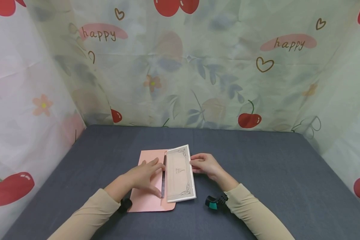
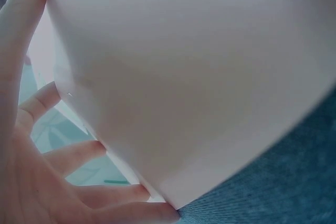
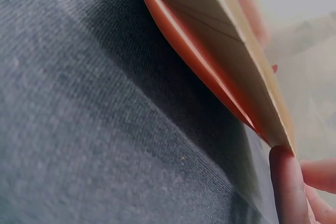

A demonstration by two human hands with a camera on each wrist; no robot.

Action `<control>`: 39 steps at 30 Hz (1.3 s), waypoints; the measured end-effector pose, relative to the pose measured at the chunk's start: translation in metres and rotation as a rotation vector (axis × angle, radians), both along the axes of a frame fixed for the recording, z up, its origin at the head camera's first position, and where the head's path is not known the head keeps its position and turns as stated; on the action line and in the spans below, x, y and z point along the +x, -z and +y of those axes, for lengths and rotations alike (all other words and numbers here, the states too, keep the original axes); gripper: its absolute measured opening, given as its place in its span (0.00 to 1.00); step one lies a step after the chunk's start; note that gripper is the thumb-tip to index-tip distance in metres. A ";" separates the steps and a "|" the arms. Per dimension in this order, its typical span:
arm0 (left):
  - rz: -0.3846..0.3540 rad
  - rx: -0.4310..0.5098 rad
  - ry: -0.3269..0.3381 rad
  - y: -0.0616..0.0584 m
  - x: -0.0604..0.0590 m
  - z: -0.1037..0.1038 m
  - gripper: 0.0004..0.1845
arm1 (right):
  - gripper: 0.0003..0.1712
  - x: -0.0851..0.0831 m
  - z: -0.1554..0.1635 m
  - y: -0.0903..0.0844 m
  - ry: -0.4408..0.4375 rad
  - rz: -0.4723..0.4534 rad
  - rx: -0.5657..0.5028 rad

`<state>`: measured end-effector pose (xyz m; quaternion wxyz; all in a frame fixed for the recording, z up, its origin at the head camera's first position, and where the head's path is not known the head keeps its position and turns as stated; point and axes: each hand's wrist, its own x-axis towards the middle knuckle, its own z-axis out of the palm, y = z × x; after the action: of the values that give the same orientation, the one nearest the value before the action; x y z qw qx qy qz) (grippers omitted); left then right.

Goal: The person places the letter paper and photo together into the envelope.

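On the dark cloth lies a pink paper folder or envelope (image 1: 147,203). A pale card (image 1: 180,176) with white edges and ornate printed corners overlaps its right side. Between them runs a narrow dark strip (image 1: 163,173). My left hand (image 1: 145,176) rests over the pink part, fingers spread, tips near the strip; in the left wrist view its fingertips meet the edge of a pale sheet (image 2: 199,103). My right hand (image 1: 207,165) pinches the card's right edge between thumb and fingers. From the right wrist, the card (image 3: 247,61) tilts up above an orange-pink layer (image 3: 199,66).
A dark grey cloth (image 1: 258,160) covers the table. Patterned curtains (image 1: 216,86) with cherries and lettering hang behind it and at both sides. A black strap with a teal patch (image 1: 213,205) is by the right wrist, and a black device (image 1: 125,205) by the left.
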<state>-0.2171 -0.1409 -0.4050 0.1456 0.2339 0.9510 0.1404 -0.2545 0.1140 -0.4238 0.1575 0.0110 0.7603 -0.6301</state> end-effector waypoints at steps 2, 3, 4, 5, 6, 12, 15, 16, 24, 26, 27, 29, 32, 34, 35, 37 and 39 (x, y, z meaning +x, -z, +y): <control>0.001 0.000 0.002 0.000 0.000 0.000 0.43 | 0.16 0.000 -0.001 0.000 0.005 -0.005 0.002; 0.002 -0.001 0.002 0.000 0.000 0.000 0.43 | 0.16 0.001 -0.001 0.000 0.006 -0.006 0.001; 0.004 -0.002 0.005 0.000 0.000 0.000 0.43 | 0.16 0.001 -0.002 0.000 0.006 -0.008 0.000; 0.005 -0.001 0.007 0.000 0.000 0.000 0.43 | 0.16 0.001 -0.002 0.000 0.007 -0.012 -0.003; 0.008 -0.001 0.011 0.000 0.000 0.000 0.43 | 0.16 0.001 -0.003 0.000 0.007 -0.015 -0.006; 0.015 0.008 0.021 0.001 0.000 0.000 0.42 | 0.16 0.002 -0.004 0.000 0.004 -0.029 -0.025; 0.014 0.010 0.020 0.000 0.000 0.000 0.42 | 0.16 0.003 -0.005 -0.001 0.002 -0.027 -0.022; 0.012 0.010 0.020 0.000 -0.001 0.000 0.43 | 0.16 0.004 -0.005 -0.002 0.003 -0.026 -0.021; 0.002 0.002 0.013 0.001 0.000 0.000 0.43 | 0.16 0.004 -0.005 -0.005 0.005 -0.020 -0.011; 0.000 0.008 0.013 0.000 0.000 0.000 0.43 | 0.16 0.005 -0.006 -0.006 0.004 -0.022 -0.012; 0.000 0.009 0.012 0.001 0.000 0.000 0.43 | 0.16 0.005 -0.006 -0.007 0.001 -0.021 -0.012; -0.004 0.008 0.007 0.000 0.000 0.000 0.43 | 0.16 0.006 -0.007 -0.007 -0.006 -0.025 -0.013; -0.004 0.007 0.001 0.001 0.000 0.000 0.42 | 0.17 0.006 -0.008 -0.007 -0.010 -0.031 -0.015; -0.005 0.003 -0.004 0.001 0.000 0.000 0.42 | 0.16 0.007 -0.009 -0.006 -0.013 -0.031 -0.012; -0.005 0.000 -0.005 0.000 0.000 0.001 0.42 | 0.16 0.007 -0.010 -0.006 -0.011 -0.032 -0.012; -0.005 -0.003 -0.007 0.000 0.000 0.001 0.42 | 0.16 0.007 -0.011 -0.004 -0.011 -0.033 -0.010; -0.006 0.000 -0.004 0.000 0.000 0.001 0.43 | 0.16 0.007 -0.012 -0.003 -0.012 -0.034 -0.013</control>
<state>-0.2169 -0.1401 -0.4051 0.1482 0.2318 0.9510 0.1411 -0.2478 0.1024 -0.4207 0.1742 0.0163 0.7533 -0.6340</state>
